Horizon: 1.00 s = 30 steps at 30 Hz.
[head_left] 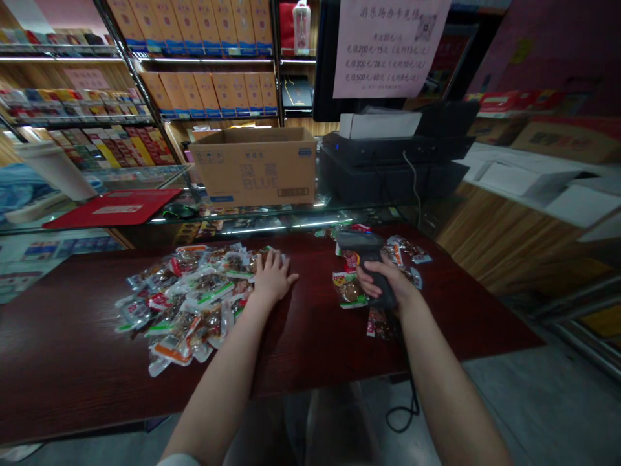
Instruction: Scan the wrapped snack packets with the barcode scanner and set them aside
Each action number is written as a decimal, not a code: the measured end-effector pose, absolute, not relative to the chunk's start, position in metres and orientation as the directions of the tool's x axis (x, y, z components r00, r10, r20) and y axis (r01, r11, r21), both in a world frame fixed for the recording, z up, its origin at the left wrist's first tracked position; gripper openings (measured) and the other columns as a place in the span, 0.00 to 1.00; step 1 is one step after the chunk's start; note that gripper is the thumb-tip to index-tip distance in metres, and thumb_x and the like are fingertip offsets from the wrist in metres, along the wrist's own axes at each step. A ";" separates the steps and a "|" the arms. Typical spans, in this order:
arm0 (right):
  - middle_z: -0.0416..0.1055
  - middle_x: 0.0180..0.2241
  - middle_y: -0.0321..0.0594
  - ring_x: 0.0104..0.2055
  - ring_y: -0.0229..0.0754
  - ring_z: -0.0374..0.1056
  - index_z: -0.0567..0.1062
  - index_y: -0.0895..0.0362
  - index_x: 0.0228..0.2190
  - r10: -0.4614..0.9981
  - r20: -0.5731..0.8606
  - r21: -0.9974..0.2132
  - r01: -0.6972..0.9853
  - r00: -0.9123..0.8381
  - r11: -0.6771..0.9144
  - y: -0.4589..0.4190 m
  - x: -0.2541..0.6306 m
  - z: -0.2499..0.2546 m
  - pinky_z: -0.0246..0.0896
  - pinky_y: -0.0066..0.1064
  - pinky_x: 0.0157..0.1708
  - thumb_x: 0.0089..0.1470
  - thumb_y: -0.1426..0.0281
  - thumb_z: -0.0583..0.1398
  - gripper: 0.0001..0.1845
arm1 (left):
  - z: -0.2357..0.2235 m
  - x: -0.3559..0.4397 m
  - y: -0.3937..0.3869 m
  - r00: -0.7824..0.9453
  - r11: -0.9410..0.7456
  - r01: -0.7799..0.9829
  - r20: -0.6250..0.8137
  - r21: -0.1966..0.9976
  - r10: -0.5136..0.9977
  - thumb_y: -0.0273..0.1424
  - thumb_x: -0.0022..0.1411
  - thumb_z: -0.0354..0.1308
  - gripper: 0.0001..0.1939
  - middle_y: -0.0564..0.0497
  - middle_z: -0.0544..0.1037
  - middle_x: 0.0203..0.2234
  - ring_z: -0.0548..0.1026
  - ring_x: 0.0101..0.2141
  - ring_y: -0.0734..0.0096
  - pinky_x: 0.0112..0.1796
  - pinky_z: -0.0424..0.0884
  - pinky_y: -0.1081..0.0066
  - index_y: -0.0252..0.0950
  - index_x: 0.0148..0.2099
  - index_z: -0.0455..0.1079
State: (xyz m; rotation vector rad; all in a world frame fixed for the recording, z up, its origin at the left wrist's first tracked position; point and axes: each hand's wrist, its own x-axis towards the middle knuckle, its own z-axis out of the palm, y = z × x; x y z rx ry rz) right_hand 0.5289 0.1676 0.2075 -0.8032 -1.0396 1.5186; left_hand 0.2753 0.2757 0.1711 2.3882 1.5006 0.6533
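Note:
My right hand (385,279) grips a dark handheld barcode scanner (365,249), held over a small scatter of snack packets (347,289) on the dark red table (72,362). A black cable (405,411) hangs below the table edge under that arm. My left hand (272,275) rests flat with fingers spread on the right edge of a large pile of small snack packets (187,298), touching the nearest ones.
A cardboard box (255,165), a black mouse (178,211) and a red mat (114,207) sit on the glass counter behind. A black register with a printer (388,152) stands to the right under a paper notice (388,45). Stocked shelves (87,116) line the back.

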 end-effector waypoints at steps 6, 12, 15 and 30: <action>0.60 0.17 0.27 0.12 0.28 0.50 0.63 0.55 0.30 0.997 0.039 -0.899 -0.437 -0.063 0.008 0.174 0.545 0.210 0.48 0.23 0.12 0.51 0.64 0.63 0.13 | 0.159 0.263 0.281 0.108 -0.223 0.917 0.334 0.329 0.936 0.44 0.61 0.56 0.28 0.27 0.59 0.63 0.43 0.66 0.32 0.58 0.28 0.34 0.31 0.58 0.68; 0.59 0.18 0.26 0.12 0.28 0.48 0.65 0.54 0.33 0.996 0.080 -0.855 -0.516 -0.030 0.053 0.180 0.560 0.204 0.48 0.23 0.12 0.51 0.62 0.62 0.13 | 0.170 0.292 0.276 0.212 -0.348 0.875 0.379 0.337 0.901 0.38 0.59 0.59 0.22 0.29 0.64 0.60 0.46 0.66 0.33 0.58 0.26 0.35 0.32 0.53 0.70; 0.58 0.18 0.25 0.12 0.28 0.48 0.65 0.54 0.35 0.996 0.085 -0.847 -0.527 -0.007 0.069 0.182 0.562 0.202 0.48 0.22 0.12 0.51 0.61 0.63 0.14 | 0.181 0.333 0.288 0.351 -0.438 0.820 0.281 0.369 0.894 0.32 0.62 0.54 0.17 0.26 0.69 0.54 0.60 0.60 0.36 0.59 0.37 0.37 0.29 0.51 0.70; 0.57 0.19 0.25 0.12 0.29 0.48 0.64 0.53 0.34 0.993 0.110 -0.802 -0.587 0.035 0.110 0.184 0.564 0.200 0.48 0.23 0.11 0.52 0.60 0.62 0.13 | 0.158 0.423 0.376 0.402 -0.410 0.768 0.127 0.492 0.907 0.39 0.65 0.52 0.17 0.36 0.67 0.56 0.62 0.57 0.40 0.51 0.58 0.43 0.41 0.53 0.70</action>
